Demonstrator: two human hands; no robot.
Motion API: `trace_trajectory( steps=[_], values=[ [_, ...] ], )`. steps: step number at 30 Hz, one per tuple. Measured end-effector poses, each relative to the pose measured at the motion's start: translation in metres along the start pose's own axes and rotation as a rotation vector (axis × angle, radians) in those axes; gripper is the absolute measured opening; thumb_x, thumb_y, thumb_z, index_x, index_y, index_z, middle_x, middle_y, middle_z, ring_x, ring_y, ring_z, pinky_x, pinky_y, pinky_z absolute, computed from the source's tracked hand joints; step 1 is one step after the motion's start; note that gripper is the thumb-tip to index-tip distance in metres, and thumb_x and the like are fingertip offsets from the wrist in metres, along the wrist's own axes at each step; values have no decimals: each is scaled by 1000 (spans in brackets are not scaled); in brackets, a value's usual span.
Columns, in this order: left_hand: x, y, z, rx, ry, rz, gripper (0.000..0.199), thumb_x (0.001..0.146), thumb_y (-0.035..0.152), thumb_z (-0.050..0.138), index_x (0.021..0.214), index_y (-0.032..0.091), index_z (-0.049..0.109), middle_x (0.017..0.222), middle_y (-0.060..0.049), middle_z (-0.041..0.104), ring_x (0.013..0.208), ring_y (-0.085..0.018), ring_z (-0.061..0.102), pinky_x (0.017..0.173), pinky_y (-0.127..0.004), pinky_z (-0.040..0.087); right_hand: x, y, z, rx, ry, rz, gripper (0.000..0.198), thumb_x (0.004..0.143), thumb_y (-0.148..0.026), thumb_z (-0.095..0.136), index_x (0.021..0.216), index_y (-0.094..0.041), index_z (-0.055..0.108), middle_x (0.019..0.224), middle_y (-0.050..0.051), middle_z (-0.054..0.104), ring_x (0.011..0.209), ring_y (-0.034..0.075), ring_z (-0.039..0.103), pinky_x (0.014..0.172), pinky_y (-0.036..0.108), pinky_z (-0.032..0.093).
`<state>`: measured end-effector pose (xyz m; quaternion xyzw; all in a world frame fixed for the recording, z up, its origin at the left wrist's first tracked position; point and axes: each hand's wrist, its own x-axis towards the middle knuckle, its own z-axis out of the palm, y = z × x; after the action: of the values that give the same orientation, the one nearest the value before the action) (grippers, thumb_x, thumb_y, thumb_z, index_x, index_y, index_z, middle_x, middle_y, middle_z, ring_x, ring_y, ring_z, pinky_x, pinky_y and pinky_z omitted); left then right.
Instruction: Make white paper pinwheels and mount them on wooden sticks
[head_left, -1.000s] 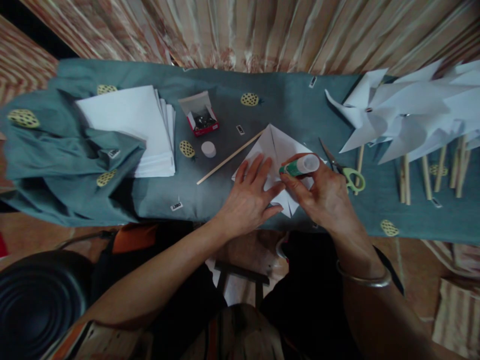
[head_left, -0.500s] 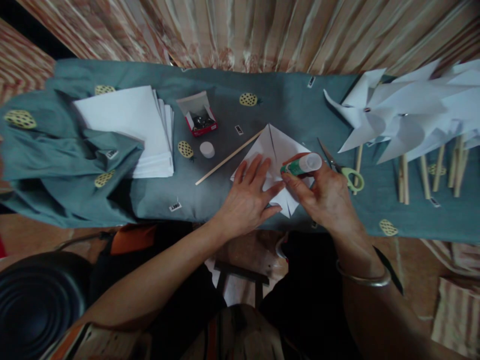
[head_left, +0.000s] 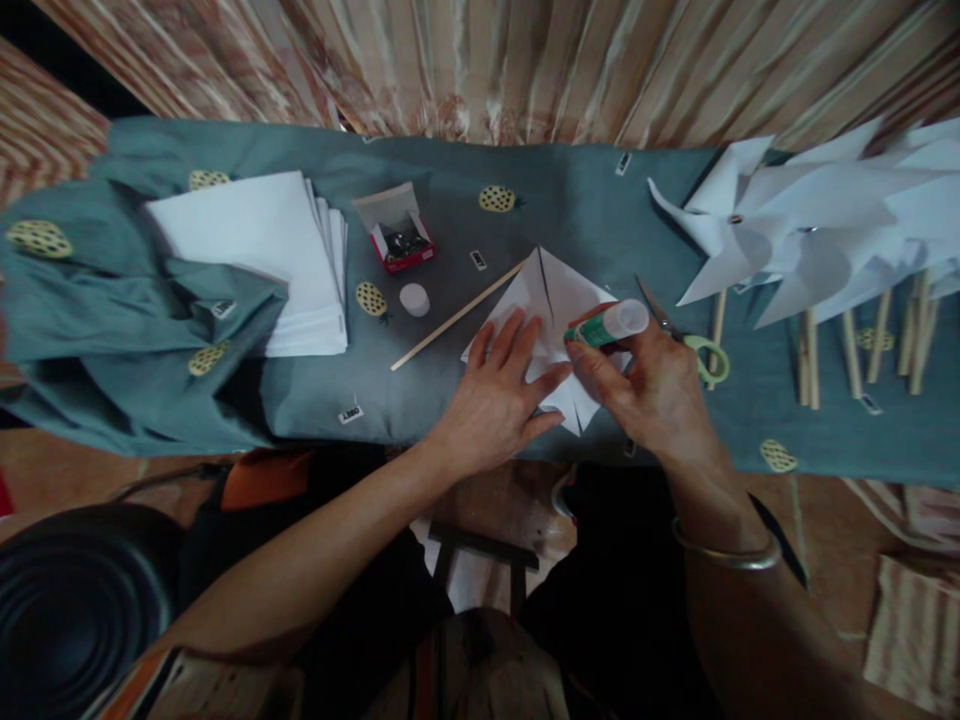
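A white paper square (head_left: 556, 285) with slits cut in from its corners lies on the cloth in front of me. My left hand (head_left: 504, 392) rests flat on its left part, fingers spread. My right hand (head_left: 651, 375) grips a green and white glue stick (head_left: 609, 324), tilted with its lower end at the middle of the paper; the very tip is hidden by my fingers. Left of the paper lies a thin wooden stick (head_left: 457, 315), its upper end touching the paper's edge. The white glue cap (head_left: 414, 299) sits beyond that stick.
Green-handled scissors (head_left: 705, 357) lie right of my right hand. Several paper pinwheels (head_left: 735, 220) on wooden sticks fill the table's right side. An open red box (head_left: 405, 245) of small dark pieces and a stack of white paper (head_left: 255, 240) are at left on the green tablecloth (head_left: 577, 190).
My right hand and the glue stick have shifted very slightly to the right over the paper. The left hand and the paper stay in place.
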<state>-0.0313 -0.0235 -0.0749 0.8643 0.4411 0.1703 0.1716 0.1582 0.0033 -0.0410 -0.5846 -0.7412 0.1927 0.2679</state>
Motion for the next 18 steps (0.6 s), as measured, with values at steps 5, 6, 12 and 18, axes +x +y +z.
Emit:
trace_trajectory(
  steps=[5,6,12,18],
  values=[
    [1,1,-2,9,-10,-2,55,90,52,60,139,27,54,163,-15,31,153,-39,19,119,-67,21,1,1,1,-2,9,5,28,89,-43,60,104,-20,67,93,10,76,76,27,72,70,43,57],
    [1,1,-2,11,-10,-2,56,90,52,61,139,27,55,163,-15,31,153,-39,19,119,-67,21,1,1,1,-6,9,9,28,89,-43,61,104,-20,67,92,10,76,76,27,72,70,43,58],
    [0,0,0,10,0,4,54,90,52,60,139,28,54,164,-14,29,153,-39,18,120,-67,20,3,0,1,9,25,7,30,88,-43,63,105,-19,66,91,10,75,76,26,72,71,42,58],
    [0,1,0,13,-2,-2,54,90,50,61,138,28,55,164,-14,29,153,-39,19,120,-67,20,5,0,1,0,37,-9,29,89,-46,62,101,-20,67,88,9,74,72,25,71,70,41,58]
  ],
)
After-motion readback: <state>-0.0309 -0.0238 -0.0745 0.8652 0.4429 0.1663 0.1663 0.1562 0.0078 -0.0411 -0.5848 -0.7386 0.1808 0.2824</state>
